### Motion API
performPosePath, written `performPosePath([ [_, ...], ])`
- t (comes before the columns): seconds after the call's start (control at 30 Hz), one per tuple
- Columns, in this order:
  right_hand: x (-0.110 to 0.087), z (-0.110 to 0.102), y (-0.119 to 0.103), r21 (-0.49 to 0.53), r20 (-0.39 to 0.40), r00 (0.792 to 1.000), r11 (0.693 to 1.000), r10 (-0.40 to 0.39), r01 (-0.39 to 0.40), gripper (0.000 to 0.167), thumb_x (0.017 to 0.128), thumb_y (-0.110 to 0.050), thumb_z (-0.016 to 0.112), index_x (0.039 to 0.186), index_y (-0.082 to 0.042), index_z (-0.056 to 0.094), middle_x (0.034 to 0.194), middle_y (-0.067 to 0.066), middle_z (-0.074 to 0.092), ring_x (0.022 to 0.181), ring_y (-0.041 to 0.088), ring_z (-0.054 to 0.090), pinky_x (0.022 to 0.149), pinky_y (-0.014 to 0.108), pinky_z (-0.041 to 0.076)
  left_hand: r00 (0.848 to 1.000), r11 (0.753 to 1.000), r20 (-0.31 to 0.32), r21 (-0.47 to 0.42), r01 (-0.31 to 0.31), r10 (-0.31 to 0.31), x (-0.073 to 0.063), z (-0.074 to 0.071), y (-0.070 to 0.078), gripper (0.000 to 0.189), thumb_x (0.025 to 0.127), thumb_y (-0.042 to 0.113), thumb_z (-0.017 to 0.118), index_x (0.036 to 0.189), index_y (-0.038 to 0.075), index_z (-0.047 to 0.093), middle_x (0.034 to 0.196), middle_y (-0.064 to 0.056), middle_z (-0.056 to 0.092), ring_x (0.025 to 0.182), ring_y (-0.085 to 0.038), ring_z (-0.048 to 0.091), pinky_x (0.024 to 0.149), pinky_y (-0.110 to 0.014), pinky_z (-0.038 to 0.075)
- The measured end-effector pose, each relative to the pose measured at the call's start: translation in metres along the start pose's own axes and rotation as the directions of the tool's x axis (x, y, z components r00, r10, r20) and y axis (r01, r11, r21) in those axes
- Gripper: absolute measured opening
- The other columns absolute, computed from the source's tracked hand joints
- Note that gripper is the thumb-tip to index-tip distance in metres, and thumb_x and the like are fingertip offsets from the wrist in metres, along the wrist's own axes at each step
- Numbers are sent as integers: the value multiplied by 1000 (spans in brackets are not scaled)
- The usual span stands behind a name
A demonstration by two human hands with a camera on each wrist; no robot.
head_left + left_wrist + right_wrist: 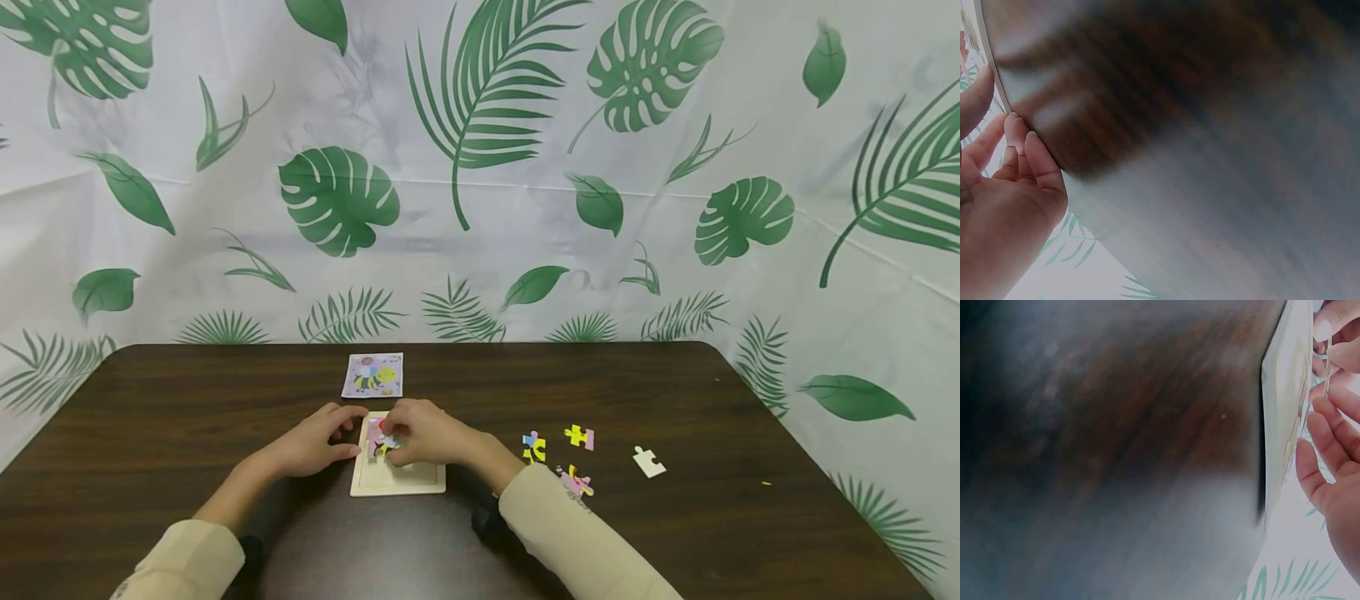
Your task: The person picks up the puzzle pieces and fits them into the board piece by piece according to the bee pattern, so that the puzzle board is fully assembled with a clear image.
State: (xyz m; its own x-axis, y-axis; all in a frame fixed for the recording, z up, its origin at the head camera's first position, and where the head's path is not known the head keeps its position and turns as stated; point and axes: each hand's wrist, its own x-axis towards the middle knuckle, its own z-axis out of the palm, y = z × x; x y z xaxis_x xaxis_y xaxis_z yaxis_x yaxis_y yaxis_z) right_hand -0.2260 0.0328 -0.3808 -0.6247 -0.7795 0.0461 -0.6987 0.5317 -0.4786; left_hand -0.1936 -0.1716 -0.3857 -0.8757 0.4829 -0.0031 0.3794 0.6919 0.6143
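Observation:
A pale wooden puzzle tray (397,481) lies on the table with pink pieces (373,430) in its upper left part. My right hand (429,433) is over the tray, pinching a jigsaw piece (1327,369) between thumb and fingers. In the right wrist view that piece stands edge-on, just above the tray's face. At the tray's left side, my left hand (311,439) touches the rim with thumb and index finger, its other fingers loosely bent. The right hand hides part of the tray's upper right area.
A picture card (372,376) of a bee lies behind the tray. To the right are loose jigsaw pieces: blue and yellow (535,447), yellow and pink (579,437), mostly pink (576,481), and one plain cream (648,462). A leaf-patterned cloth (480,250) hangs behind the dark table (225,392).

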Motion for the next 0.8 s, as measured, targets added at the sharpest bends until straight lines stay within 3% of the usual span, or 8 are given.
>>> performPosePath([
  [0.53,2,0,-1,-30,19,1000,1000,-6,7,24,71,-9,74,92,-3,64,81,-2,49,72,6,43,64,15,35,1000,1000,-10,5,22,-22,2,3,0,47,83,17,67,121,-2,48,93,-8,45,83,-22,46,71,-39,40],
  [0.8,5,1,-1,-99,28,1000,995,-10,12,22,75,-11,73,94,-5,65,83,-1,50,74,7,43,67,15,34,1000,1000,-7,-6,26,-26,2,3,-1,46,84,17,66,122,-1,47,94,-8,45,84,-22,46,72,-39,39],
])
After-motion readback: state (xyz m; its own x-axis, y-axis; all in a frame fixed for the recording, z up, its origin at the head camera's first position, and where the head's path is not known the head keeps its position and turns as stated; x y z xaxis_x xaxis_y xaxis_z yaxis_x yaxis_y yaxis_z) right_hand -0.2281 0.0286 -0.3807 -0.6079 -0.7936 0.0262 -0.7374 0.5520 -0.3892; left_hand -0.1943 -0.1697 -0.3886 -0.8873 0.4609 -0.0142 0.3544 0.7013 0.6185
